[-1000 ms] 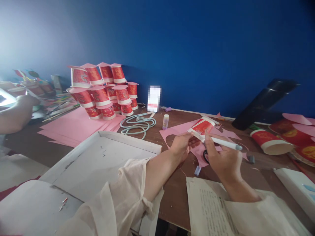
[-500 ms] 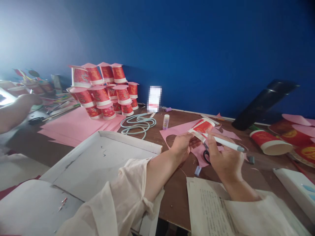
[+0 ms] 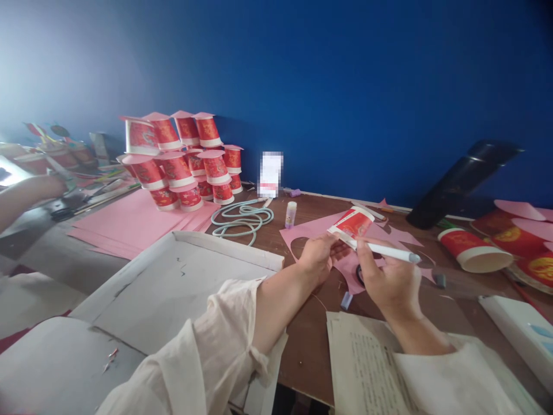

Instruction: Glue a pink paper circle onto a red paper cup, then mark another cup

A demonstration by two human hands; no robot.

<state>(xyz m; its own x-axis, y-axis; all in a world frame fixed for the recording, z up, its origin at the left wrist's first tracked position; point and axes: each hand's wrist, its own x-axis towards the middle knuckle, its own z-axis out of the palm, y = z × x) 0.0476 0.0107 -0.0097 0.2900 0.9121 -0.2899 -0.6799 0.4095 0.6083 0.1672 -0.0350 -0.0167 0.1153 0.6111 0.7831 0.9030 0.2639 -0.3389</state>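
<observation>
My left hand point(image 3: 318, 257) is closed on a red paper cup point(image 3: 355, 222) with a white rim, tilted on its side. My right hand point(image 3: 391, 282) grips a white marker pen point(image 3: 391, 252), its tip end close to the cup's white band; whether it touches I cannot tell. Beneath both hands lies pink paper point(image 3: 309, 229) with round pieces cut out. A black scissors handle point(image 3: 359, 274) shows partly behind my right hand. A small glue stick point(image 3: 291, 214) stands left of the cup.
Stacked red cups point(image 3: 175, 167) with pink paper tops stand on the left, near pink sheets point(image 3: 116, 222). A white box lid point(image 3: 185, 288) lies by my left arm. A black bottle point(image 3: 464, 184) leans against the wall. Printed papers point(image 3: 360, 357) lie in front. A co-worker's hand point(image 3: 49, 187) is far left.
My right hand and the marker have shifted slightly left, toward the cup's lower edge. The left hand still holds the cup. The co-worker's hand has moved slightly.
</observation>
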